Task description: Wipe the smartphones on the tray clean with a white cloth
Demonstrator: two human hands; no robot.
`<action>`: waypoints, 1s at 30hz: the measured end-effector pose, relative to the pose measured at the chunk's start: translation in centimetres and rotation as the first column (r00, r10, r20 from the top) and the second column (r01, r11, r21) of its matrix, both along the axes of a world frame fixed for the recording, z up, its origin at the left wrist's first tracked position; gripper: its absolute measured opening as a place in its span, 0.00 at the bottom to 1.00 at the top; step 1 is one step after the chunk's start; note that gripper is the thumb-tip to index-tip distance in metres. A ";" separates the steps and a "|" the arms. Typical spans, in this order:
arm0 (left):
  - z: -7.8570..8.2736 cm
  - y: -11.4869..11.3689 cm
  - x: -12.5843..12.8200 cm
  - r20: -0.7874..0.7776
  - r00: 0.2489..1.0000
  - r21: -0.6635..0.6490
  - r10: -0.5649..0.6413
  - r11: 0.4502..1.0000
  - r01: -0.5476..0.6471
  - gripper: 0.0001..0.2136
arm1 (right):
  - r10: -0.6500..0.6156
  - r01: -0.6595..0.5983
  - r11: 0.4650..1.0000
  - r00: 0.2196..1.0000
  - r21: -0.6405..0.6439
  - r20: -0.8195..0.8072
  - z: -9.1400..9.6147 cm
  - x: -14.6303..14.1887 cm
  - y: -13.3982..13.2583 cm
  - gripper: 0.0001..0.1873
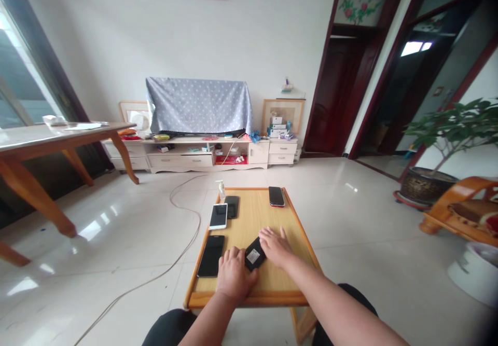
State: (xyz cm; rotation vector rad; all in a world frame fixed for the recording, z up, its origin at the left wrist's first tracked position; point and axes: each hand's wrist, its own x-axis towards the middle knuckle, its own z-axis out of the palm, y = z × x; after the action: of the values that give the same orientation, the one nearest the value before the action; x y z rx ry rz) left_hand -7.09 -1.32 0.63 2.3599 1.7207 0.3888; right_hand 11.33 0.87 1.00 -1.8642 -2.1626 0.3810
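A small wooden table stands in front of me with several phones on it. A black device with a white label lies near its front middle. My left hand is curled, its fingers and thumb pressed against the device's left edge. My right hand lies flat with fingers spread, covering the device's right side. A black phone rests just left of my left hand. Farther back lie a white phone, a dark phone and a red-edged phone. A small bottle stands at the far left corner.
A cable snakes over the tiled floor left of the table. A larger wooden table stands at the left, a low cabinet with a cloth-covered screen against the wall. A potted plant and a wooden chair are at the right.
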 end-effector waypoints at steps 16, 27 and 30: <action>-0.9 0.2 0.0 0.006 1.000 0.034 0.020 0.999 -0.020 0.30 | 0.174 -0.170 0.984 0.982 0.047 -0.077 -1.0 0.0 -4.7 0.26; 0.3 -0.2 0.3 -0.017 1.000 -0.028 0.004 1.000 -0.005 0.26 | 0.195 -0.192 0.976 0.980 0.100 -0.027 -1.9 -0.3 -4.1 0.27; 0.3 -0.1 0.2 -0.019 1.000 -0.020 0.000 1.000 -0.001 0.28 | -0.023 0.023 0.998 1.000 0.059 0.007 -1.4 0.3 -2.5 0.28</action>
State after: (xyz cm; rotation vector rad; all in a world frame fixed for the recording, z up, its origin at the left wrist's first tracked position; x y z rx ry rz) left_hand -6.86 -1.45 0.90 2.3565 1.7252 0.3492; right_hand 11.65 -1.62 -0.41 -1.8599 -2.1318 0.3020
